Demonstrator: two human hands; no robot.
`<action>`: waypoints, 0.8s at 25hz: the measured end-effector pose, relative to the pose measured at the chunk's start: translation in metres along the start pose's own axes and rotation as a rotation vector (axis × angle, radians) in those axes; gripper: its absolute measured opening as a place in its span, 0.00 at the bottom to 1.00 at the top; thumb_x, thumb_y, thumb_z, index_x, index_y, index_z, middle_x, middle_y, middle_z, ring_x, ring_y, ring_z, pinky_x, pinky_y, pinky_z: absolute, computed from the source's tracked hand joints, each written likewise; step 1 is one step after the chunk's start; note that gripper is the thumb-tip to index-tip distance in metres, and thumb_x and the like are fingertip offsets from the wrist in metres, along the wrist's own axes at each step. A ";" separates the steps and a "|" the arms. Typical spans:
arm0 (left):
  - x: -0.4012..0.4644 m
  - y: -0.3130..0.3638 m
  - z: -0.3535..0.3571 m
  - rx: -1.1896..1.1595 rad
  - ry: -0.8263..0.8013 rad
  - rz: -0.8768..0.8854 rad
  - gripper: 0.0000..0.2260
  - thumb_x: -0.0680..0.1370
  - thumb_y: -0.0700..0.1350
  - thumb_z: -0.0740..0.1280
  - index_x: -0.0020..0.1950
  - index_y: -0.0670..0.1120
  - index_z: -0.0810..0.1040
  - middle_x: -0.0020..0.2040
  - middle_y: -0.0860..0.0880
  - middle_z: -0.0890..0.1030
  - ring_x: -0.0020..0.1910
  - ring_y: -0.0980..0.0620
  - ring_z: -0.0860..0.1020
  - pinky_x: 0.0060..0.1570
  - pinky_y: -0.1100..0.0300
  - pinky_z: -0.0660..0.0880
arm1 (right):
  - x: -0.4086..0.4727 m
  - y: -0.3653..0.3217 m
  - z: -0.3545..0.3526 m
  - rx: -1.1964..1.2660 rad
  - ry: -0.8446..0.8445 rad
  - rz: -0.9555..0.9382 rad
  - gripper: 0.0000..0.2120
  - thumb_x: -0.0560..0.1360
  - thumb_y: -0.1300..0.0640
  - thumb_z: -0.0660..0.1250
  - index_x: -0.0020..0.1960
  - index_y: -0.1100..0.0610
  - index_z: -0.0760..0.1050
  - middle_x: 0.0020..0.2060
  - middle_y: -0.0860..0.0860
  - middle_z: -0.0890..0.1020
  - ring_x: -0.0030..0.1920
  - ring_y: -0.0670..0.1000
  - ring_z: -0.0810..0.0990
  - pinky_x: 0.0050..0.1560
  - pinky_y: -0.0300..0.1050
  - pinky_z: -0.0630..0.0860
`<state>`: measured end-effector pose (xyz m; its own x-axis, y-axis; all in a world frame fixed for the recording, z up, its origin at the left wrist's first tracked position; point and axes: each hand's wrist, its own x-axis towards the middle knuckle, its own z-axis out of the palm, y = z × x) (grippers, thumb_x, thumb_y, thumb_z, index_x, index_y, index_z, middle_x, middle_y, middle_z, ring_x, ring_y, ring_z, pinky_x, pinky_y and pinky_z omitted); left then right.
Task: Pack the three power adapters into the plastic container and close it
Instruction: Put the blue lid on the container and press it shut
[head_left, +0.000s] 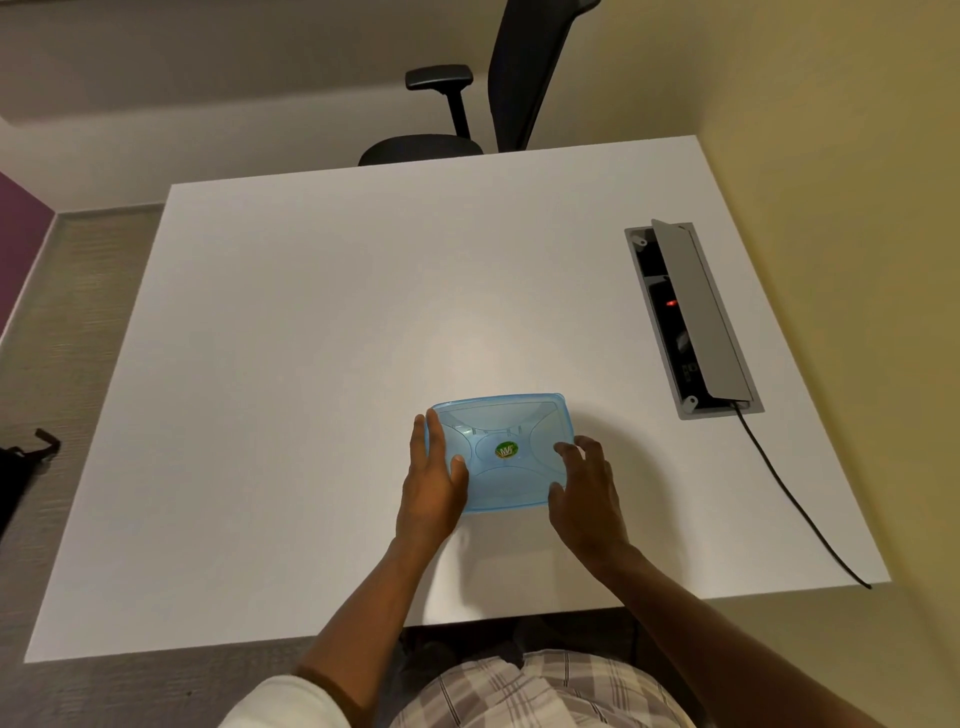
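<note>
A translucent blue plastic container (506, 431) with its lid on and a round green sticker in the middle rests on the white table (311, 338), near the front edge. My left hand (434, 478) lies against its left side, fingers along the rim and thumb on the lid. My right hand (584, 491) is at its right side, fingers spread and curled over the lid's right edge. No power adapters are visible; the cloudy plastic hides whatever is inside.
An open grey cable hatch (693, 317) with sockets is set into the table at the right, and a black cable (800, 506) runs from it over the front edge. A black office chair (467, 104) stands behind the table. A yellow wall is at the right.
</note>
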<state>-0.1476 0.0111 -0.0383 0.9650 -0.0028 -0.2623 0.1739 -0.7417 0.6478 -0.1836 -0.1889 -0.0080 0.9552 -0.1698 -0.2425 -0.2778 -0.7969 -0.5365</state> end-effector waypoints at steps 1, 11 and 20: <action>-0.001 -0.001 0.000 -0.036 0.009 0.006 0.32 0.79 0.57 0.49 0.81 0.53 0.44 0.82 0.50 0.48 0.77 0.47 0.62 0.70 0.50 0.67 | 0.000 0.001 0.000 -0.004 0.004 -0.008 0.25 0.74 0.65 0.66 0.71 0.58 0.68 0.71 0.57 0.65 0.64 0.59 0.71 0.61 0.51 0.75; 0.006 0.002 0.008 0.288 0.015 0.115 0.38 0.77 0.37 0.65 0.80 0.39 0.45 0.82 0.39 0.47 0.81 0.40 0.50 0.77 0.44 0.59 | 0.020 -0.002 0.016 -0.194 0.054 -0.150 0.26 0.75 0.58 0.67 0.70 0.61 0.66 0.74 0.62 0.64 0.73 0.63 0.63 0.72 0.57 0.65; 0.012 -0.003 0.012 0.336 -0.048 0.223 0.37 0.81 0.55 0.59 0.81 0.46 0.41 0.82 0.46 0.44 0.81 0.47 0.42 0.79 0.51 0.41 | 0.046 0.000 0.032 -0.208 -0.011 -0.332 0.31 0.80 0.54 0.59 0.78 0.62 0.54 0.79 0.60 0.55 0.79 0.60 0.48 0.78 0.59 0.50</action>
<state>-0.1385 0.0053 -0.0514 0.9603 -0.2134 -0.1799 -0.1200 -0.8974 0.4246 -0.1426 -0.1783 -0.0446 0.9882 0.1221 -0.0925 0.0736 -0.9080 -0.4125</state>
